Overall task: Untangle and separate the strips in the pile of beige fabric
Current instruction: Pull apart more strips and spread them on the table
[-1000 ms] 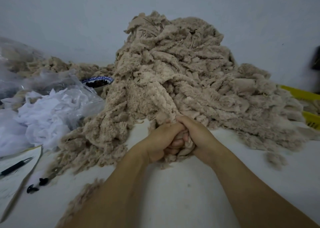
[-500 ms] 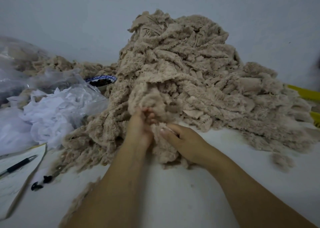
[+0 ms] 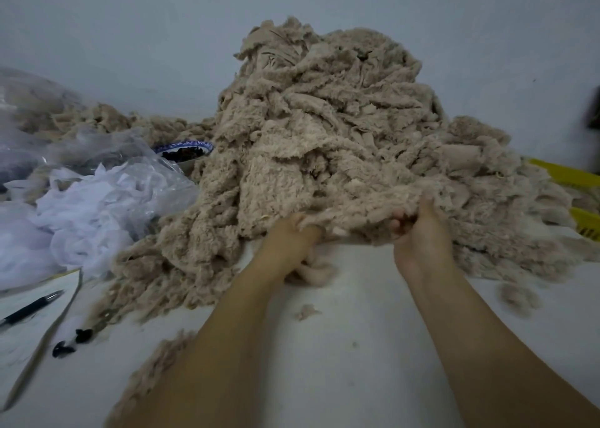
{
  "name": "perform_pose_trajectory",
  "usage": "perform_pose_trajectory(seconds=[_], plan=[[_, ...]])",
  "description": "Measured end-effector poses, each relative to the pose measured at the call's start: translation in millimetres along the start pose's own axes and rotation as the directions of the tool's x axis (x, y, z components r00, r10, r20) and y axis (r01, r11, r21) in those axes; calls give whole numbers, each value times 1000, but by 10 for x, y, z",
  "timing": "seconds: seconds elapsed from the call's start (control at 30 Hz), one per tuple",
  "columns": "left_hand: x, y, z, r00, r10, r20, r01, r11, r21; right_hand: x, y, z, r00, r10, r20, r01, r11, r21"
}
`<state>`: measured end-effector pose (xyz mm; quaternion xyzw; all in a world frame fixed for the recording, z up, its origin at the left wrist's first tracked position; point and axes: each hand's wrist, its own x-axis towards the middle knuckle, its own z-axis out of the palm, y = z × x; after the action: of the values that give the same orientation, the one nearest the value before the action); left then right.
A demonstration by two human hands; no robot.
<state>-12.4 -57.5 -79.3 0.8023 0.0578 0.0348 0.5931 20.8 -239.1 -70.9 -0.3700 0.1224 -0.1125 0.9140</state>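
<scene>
A tall pile of beige fuzzy fabric strips (image 3: 324,128) rises against the wall on the white table. At its front edge, a beige strip (image 3: 354,219) is stretched between my hands. My left hand (image 3: 292,242) grips one end of it, fingers curled into the fabric. My right hand (image 3: 422,232) grips the other end, held a bit higher and lifted off the table. A small bunch of the fabric (image 3: 315,268) hangs below my left hand.
White fabric in clear plastic bags (image 3: 97,200) lies at the left, with a blue-rimmed bowl (image 3: 185,151) behind it. A pen (image 3: 31,307) rests on paper at the left edge, small black pieces (image 3: 71,343) nearby. A yellow crate (image 3: 581,200) sits far right. Loose fluff (image 3: 518,297) dots the table.
My hands were clasped together on a bunch at the pile's front; they have moved apart, right hand going right, pulling a strip taut between them.
</scene>
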Motion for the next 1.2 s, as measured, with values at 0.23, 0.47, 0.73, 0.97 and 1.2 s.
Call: perform_pose_trajectory(seconds=[0.23, 0.47, 0.73, 0.97, 1.2], plan=[[139, -53, -200, 940, -287, -182, 82, 711, -698, 31, -25, -79, 988, 1, -155, 24, 987, 157], [56, 34, -127, 934, -212, -287, 45, 867, -495, -83, -45, 15, 958, -262, 114, 286, 878, -383], [7, 19, 83, 987, 45, -152, -79, 970, -230, -341, 334, 70, 733, 279, 620, 450, 486, -750], [115, 20, -261, 931, -249, -266, -46, 644, -764, -142, 71, 39, 937, 35, 347, 238, 664, -709], [62, 50, -235, 989, -145, 30, 55, 173, -983, -153, 8, 102, 872, 119, 474, 69, 930, -362]])
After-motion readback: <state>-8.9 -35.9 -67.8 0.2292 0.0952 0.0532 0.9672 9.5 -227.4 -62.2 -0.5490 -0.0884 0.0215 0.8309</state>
